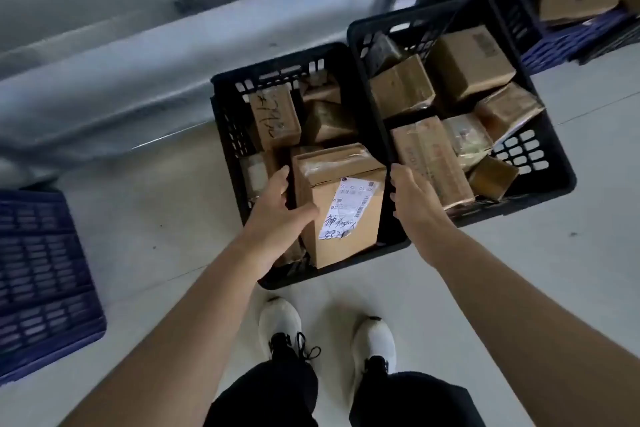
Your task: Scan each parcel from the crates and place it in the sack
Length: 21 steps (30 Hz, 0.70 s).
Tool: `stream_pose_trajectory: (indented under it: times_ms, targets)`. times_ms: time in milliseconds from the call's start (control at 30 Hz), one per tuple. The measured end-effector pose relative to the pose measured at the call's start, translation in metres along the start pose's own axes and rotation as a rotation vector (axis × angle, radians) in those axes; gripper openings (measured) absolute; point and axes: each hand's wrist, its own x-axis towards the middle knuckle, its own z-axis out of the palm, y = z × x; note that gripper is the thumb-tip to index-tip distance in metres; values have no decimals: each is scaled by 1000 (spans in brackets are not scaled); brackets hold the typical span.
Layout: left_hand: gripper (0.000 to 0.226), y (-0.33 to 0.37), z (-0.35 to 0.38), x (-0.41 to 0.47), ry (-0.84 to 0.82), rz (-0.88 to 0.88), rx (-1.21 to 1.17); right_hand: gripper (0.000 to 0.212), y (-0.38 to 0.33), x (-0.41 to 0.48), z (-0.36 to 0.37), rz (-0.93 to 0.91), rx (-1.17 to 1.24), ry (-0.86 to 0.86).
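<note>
pale concrete floor [519,288], left black plastic crate [228,121]: our left hand [277,204] clamps the tall brown cardboard parcel [360,239] standing inside; right hand [415,201] curls beside it, grip unclear. we lift level, white label [349,208] kept outward.

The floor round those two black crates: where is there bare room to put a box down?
Bare floor lies between the blue crate and the left black crate, and again right of the shoes, on the right black crate's near side. Both black crates are crowded with parcels; the left hand grips a labelled parcel.
</note>
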Motion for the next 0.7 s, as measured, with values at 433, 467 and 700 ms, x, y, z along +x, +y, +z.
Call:
stream_pose_trajectory:
  times_ms: [433, 467, 700]
  targets:
    - [104, -36, -7, 46, -155, 30, -101, 40, 32, 45, 15, 0, -67, -42]
    - [99, -26, -10, 41, -148, 44, -120, 38, 23, 39, 13, -23, -46, -47]
    - [56, 78, -21, -26, -45, 147, -258, 40, -67, -33, 1, -211, 51, -12]
